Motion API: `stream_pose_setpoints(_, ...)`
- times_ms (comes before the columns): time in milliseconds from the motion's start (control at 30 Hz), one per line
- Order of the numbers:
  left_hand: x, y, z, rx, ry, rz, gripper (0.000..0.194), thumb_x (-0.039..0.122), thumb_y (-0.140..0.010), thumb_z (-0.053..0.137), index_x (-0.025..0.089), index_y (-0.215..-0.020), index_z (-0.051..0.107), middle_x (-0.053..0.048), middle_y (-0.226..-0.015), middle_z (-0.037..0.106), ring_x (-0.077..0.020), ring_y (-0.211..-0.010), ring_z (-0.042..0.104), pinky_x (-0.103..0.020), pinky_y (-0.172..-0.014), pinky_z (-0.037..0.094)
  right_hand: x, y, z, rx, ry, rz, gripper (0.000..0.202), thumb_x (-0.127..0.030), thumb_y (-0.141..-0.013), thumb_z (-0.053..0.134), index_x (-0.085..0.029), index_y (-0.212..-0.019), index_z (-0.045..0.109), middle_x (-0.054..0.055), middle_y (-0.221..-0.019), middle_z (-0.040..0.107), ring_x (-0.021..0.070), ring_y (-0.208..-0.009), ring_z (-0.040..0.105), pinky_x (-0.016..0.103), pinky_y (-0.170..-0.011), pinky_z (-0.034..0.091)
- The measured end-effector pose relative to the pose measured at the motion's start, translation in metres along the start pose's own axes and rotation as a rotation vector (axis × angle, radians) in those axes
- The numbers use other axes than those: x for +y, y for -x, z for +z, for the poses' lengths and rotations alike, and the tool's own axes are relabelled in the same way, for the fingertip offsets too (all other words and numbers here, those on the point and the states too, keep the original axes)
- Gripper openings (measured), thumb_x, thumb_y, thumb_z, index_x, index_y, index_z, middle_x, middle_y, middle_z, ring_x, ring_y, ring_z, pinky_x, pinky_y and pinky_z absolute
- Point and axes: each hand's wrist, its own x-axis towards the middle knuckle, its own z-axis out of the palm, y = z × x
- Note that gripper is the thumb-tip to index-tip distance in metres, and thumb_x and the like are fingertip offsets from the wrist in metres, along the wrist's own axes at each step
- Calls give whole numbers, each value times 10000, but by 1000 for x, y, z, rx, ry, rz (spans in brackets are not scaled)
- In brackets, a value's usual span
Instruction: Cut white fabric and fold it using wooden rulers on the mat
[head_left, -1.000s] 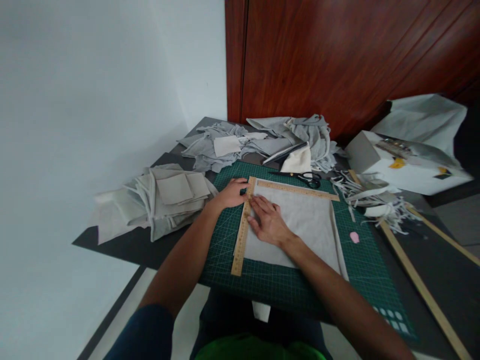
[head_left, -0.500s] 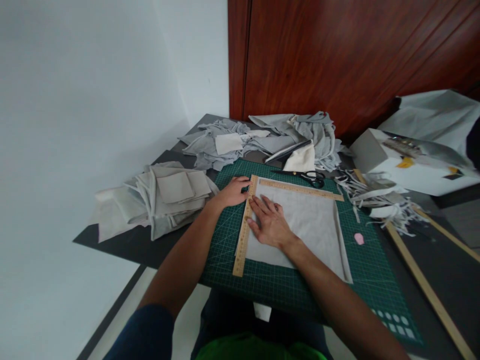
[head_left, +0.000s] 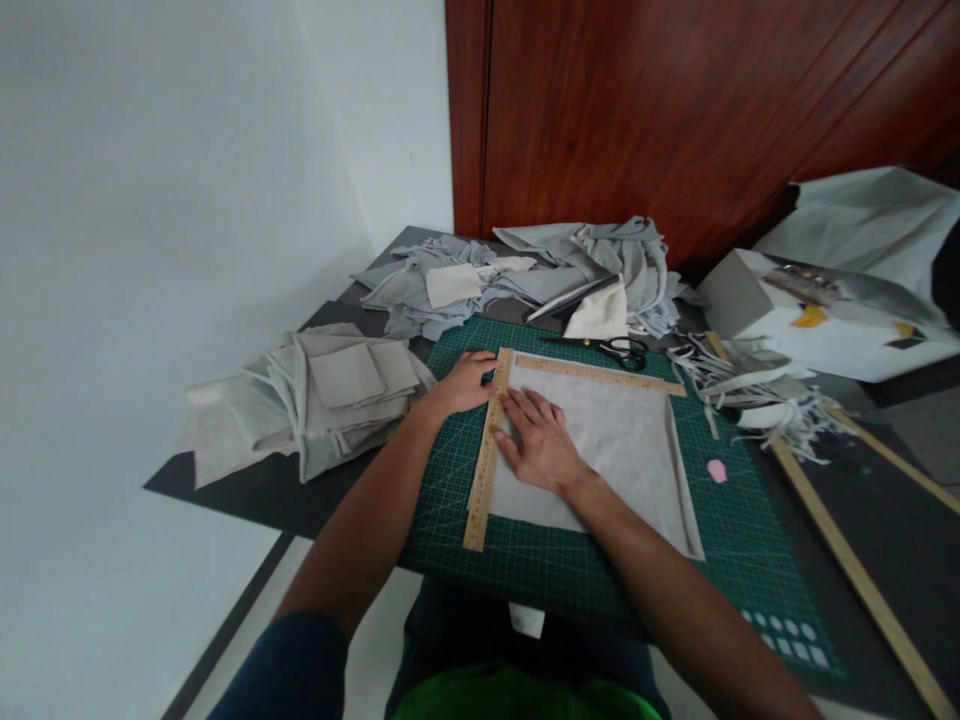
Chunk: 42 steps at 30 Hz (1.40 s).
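Note:
A light grey fabric piece [head_left: 622, 440] lies flat on the green cutting mat [head_left: 540, 565]. Along its left side runs a wooden ruler [head_left: 482, 490]; a second wooden ruler [head_left: 600, 374] lies across its top edge. My right hand [head_left: 541, 440] rests flat on the cloth, fingers spread, fingertips at the upright ruler. At that ruler's upper left edge is my left hand [head_left: 466, 383], its fingers stretched to the wood and the thumb apart. A small dark spot shows between them; I cannot tell what it is. Black scissors [head_left: 622, 350] lie just beyond the top ruler.
Folded grey cloth pieces [head_left: 352, 400] are stacked at left. Heaps of grey fabric [head_left: 622, 255] lie at the back against a reddish wooden panel [head_left: 675, 120]. To the right are fabric strips [head_left: 780, 400], long wooden sticks [head_left: 855, 570], a pink scrap [head_left: 717, 471] and a white box [head_left: 750, 295].
The view has shifted very slightly. Both hands, the rulers and the fabric keep the same places relative to one another.

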Motion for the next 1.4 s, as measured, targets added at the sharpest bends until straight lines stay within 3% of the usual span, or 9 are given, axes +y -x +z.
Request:
stream_pose_setpoints(367, 4, 1, -3, -6, -18, -8, 528, 114, -866, 638, 146, -1387, 719, -154, -1521, 638, -278, -1437, 577, -444, -1266, 397, 3, 0, 2, 40, -14, 0, 600, -424, -1061, 484, -156, -1597, 506, 164, -1634, 529, 386, -1506, 403, 566, -1195, 344)
stream_pose_setpoints(600, 1, 0, -1, 1, -14, 4, 522, 131, -862, 622, 189, -1368, 735, -119, -1502, 655, -275, -1431, 579, -465, -1250, 416, 6, 1, 2, 62, -38, 1, 569, -394, -1046, 508, -150, -1558, 554, 161, -1603, 564, 378, -1477, 425, 559, -1192, 361)
stream_pose_setpoints(733, 0, -1, 0, -1, -11, 9, 524, 143, -861, 619, 188, -1371, 732, -114, -1498, 657, -276, -1433, 575, -464, -1256, 413, 7, -3, -4, 117, -64, 36, 475, -304, -1002, 531, -119, -1417, 669, 185, -1417, 697, 381, -1334, 545, 541, -1116, 445)
stream_pose_setpoints(833, 1, -2, 0, -16, -19, 18, 522, 156, -865, 614, 173, -1374, 731, -131, -1509, 647, -296, -1432, 574, -484, -1264, 406, 1, -11, -12, 103, -107, 138, 380, -207, -971, 512, -119, -1266, 734, 182, -1161, 785, 328, -1101, 690, 468, -1031, 516)
stream_pose_setpoints(933, 1, -4, 0, -35, -43, 22, 505, 176, -882, 606, 175, -1371, 732, -128, -1522, 638, -298, -1444, 565, -488, -1277, 391, -14, -21, -20, -44, -152, 356, 329, -232, -990, 536, -146, -1266, 693, 143, -1018, 812, 283, -948, 763, 380, -903, 559)
stream_pose_setpoints(1067, 1, -5, 2, -50, -83, 14, 496, 191, -902, 594, 161, -1381, 721, -132, -1544, 620, -279, -1468, 548, -450, -1288, 377, -40, -32, -26, -186, -100, 555, 369, -336, -1000, 610, -116, -1297, 611, 205, -1087, 800, 327, -1034, 780, 378, -879, 567)
stream_pose_setpoints(1233, 0, -5, 3, -68, -110, 4, 519, 190, -893, 588, 162, -1396, 712, -130, -1572, 592, -289, -1472, 537, -445, -1285, 379, -57, -39, -26, -205, -83, 603, 389, -322, -986, 645, -117, -1307, 564, 246, -1193, 765, 367, -1122, 764, 407, -915, 575)
stream_pose_setpoints(1400, 2, -5, 2, -75, -108, 10, 514, 182, -879, 588, 161, -1374, 725, -132, -1567, 593, -302, -1463, 535, -449, -1268, 399, -57, -42, -23, -186, -149, 653, 388, -248, -949, 668, -119, -1297, 555, 230, -1160, 776, 361, -1113, 768, 387, -888, 580)
